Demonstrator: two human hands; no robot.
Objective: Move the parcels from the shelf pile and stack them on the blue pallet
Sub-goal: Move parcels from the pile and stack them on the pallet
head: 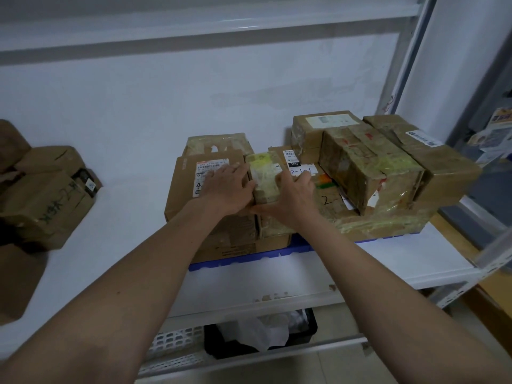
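Two hands on one small taped parcel (264, 180): left hand (225, 189) flat against its left side, right hand (293, 196) cupping the right side, fingers curled over the top. It sits on boxes stacked on the blue pallet (249, 257), on the shelf (388, 259). More parcels (41, 195) piled far left.

**Counts on and around the white shelf**

Two hands: left hand (225, 189) and right hand (295, 196), both on one small taped parcel (264, 180). One blue pallet (249, 256), carrying roughly eight cardboard parcels (368, 167) in all; exact number unclear where boxes overlap. One separate pile of brown parcels (44, 195) at far left, about four visible. One black crate (260, 336) and one white basket (174, 342) below.
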